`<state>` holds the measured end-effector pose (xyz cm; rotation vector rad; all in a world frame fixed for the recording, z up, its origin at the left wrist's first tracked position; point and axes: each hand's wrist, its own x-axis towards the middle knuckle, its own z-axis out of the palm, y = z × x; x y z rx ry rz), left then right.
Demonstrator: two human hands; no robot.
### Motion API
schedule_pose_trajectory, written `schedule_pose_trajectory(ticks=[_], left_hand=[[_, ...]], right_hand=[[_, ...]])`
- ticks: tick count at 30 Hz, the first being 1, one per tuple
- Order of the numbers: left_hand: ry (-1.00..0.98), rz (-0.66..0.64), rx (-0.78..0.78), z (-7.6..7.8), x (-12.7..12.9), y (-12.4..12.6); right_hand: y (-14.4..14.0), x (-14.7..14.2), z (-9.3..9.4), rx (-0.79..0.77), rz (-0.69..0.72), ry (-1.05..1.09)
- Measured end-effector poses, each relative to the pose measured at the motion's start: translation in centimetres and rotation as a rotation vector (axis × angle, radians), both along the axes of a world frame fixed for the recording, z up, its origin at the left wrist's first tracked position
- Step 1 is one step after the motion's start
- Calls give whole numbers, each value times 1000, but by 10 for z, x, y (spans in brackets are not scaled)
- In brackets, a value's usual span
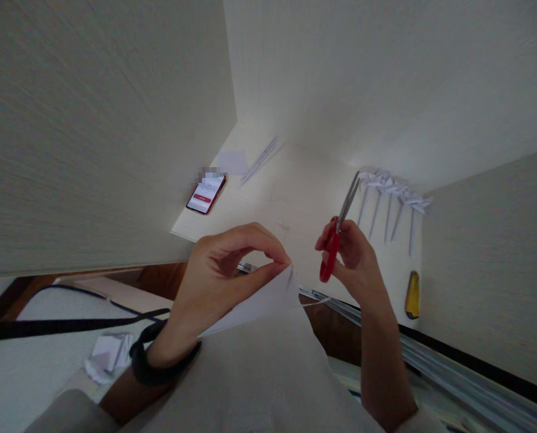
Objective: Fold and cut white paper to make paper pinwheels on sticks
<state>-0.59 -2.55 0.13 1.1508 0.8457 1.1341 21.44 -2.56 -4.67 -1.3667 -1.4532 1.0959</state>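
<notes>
Left hand point(214, 270): thumb + forefinger fingers point(281, 260) pinched shut on tip of white paper sheet point(254, 307); dark band on wrist.
Paper: folded, slopes down-left from the pinch, held in air in front of body, off the bench point(295, 198).
Right hand point(352, 255): fingers thru red handles of scissors point(338, 231), blades closed, pointing up-right; just right of paper tip, not touching.
Bench: phone point(205, 193) w/ lit screen far left; row of folded paper pinwheels point(394, 195) on sticks at right; yellow object point(412, 294) near edge.
Lower left: crumpled paper scraps point(108, 355).
</notes>
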Motion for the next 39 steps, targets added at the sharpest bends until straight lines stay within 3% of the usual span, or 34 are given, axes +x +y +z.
schedule_pose_trajectory(ticks=[4,8,19,39], left_hand=[[53,77,87,0,-2,-2],[113,138,147,1,-3,-5],[184,173,189,7,-5,-9],[221,210,260,6,-2,-9]], right_hand=[[-13,-12,31,152,18,-270],[-16,-22,46,319,52,-502],[-17,-27,49,484,83,-661],[-18,-27,60,532,87,-770]])
